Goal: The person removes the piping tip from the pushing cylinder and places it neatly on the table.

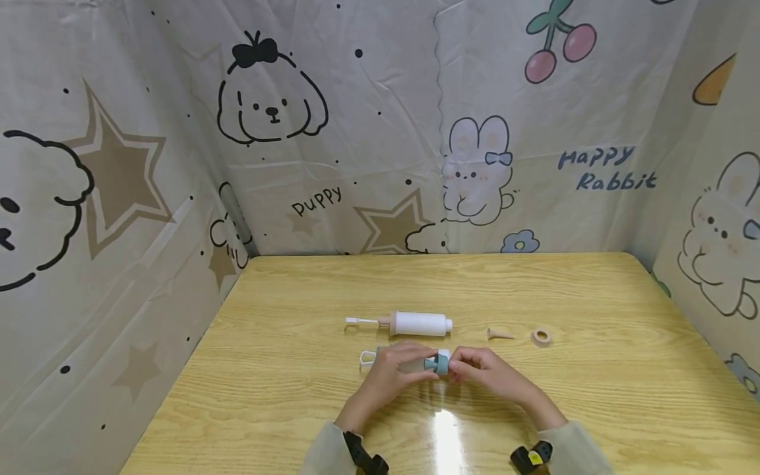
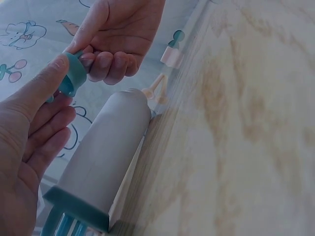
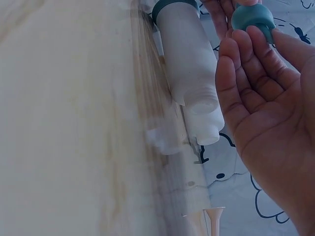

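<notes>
My left hand point(image 1: 396, 366) and right hand point(image 1: 483, 369) meet just above the table, both pinching a small teal ring point(image 1: 442, 364). A narrow teal piece shows against the ring's left side. In the left wrist view, the left thumb presses the rim of the ring point(image 2: 75, 74) while the right fingertips hold its other side. Beyond the hands lies a white bottle point(image 2: 110, 147) with a teal collar point(image 2: 78, 209), on its side. From above, the left hand hides most of this bottle, leaving a white loop point(image 1: 367, 359) at its left end.
Farther back lies a second white bottle point(image 1: 420, 324) with a beige collar and a white-tipped brush point(image 1: 361, 320) pointing left. To the right are a beige funnel-shaped piece point(image 1: 500, 334) and a beige ring point(image 1: 541, 338). Printed cloth walls surround the wooden table point(image 1: 267, 396).
</notes>
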The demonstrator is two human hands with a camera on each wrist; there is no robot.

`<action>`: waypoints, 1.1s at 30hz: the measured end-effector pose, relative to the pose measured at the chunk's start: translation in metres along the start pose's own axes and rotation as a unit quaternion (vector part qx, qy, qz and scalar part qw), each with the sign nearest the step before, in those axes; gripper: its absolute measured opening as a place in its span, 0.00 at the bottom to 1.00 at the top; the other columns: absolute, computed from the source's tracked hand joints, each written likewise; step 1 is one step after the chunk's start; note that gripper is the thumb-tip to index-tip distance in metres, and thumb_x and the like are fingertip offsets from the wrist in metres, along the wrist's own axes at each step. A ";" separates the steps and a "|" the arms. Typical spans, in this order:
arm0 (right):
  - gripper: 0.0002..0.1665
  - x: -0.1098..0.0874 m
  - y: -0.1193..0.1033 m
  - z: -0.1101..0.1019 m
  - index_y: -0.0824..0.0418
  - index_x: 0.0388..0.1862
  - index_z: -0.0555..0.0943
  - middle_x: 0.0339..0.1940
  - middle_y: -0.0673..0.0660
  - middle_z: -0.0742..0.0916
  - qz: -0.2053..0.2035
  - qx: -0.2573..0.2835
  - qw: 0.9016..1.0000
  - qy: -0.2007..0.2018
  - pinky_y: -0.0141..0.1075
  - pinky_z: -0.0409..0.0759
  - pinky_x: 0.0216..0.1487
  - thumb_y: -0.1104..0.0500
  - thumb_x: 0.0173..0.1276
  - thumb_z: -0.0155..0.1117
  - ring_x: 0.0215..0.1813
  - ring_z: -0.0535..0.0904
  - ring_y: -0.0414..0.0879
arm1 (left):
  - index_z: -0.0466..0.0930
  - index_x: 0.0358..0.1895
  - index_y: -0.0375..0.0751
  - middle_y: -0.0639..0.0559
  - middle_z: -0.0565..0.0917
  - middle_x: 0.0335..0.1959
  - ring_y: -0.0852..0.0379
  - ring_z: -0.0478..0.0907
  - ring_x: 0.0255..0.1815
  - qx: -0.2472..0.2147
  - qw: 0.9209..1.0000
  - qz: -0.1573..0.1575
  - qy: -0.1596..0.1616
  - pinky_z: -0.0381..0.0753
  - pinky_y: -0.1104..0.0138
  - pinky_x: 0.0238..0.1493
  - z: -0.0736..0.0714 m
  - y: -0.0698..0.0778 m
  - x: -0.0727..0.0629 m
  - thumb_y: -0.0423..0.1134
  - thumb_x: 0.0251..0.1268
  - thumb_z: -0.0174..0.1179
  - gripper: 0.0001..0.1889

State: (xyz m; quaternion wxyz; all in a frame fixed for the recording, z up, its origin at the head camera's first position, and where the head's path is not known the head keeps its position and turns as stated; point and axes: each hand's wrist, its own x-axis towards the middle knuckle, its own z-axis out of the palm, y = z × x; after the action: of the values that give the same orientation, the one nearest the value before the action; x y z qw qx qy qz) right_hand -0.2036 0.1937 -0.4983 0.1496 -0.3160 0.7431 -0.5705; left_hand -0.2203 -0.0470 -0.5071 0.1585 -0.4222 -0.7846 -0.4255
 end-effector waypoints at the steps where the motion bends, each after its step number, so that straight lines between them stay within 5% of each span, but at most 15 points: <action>1: 0.15 0.000 0.000 0.000 0.68 0.42 0.78 0.37 0.71 0.83 0.000 0.000 1.000 0.000 0.38 0.84 0.43 0.61 0.80 0.44 0.39 0.81 0.49 | 0.87 0.48 0.40 0.49 0.90 0.43 0.55 0.87 0.47 0.001 1.000 0.004 0.003 0.83 0.72 0.52 0.000 0.000 0.000 0.41 0.50 0.73 0.20; 9: 0.16 0.003 0.001 0.004 0.67 0.44 0.77 0.37 0.67 0.83 0.015 -0.016 0.999 0.045 0.37 0.83 0.46 0.60 0.81 0.43 0.39 0.81 0.45 | 0.87 0.48 0.39 0.47 0.89 0.44 0.55 0.86 0.47 -0.004 0.999 -0.013 0.030 0.83 0.73 0.52 0.001 0.000 0.000 0.38 0.49 0.73 0.19; 17: 0.14 0.011 -0.005 0.019 0.65 0.54 0.76 0.47 0.55 0.82 0.031 -0.019 0.993 0.113 0.35 0.83 0.45 0.58 0.78 0.51 0.45 0.80 0.34 | 0.87 0.46 0.37 0.46 0.90 0.41 0.53 0.87 0.45 0.005 0.997 0.001 0.083 0.84 0.73 0.49 0.004 -0.001 0.000 0.37 0.47 0.74 0.19; 33: 0.17 0.009 -0.008 0.018 0.70 0.56 0.73 0.50 0.66 0.80 0.018 0.001 0.988 0.151 0.29 0.83 0.48 0.62 0.73 0.58 0.47 0.80 0.35 | 0.89 0.40 0.41 0.50 0.90 0.37 0.56 0.87 0.42 -0.007 0.996 -0.027 0.084 0.85 0.71 0.46 0.002 -0.001 0.001 0.35 0.53 0.72 0.10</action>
State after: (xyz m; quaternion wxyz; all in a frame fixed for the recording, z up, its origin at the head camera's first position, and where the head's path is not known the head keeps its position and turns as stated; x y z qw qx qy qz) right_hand -0.1971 0.1732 -0.4949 0.0467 -0.2128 0.7620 -0.6098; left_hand -0.2217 -0.0451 -0.5085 0.2096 -0.3645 -0.7768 -0.4688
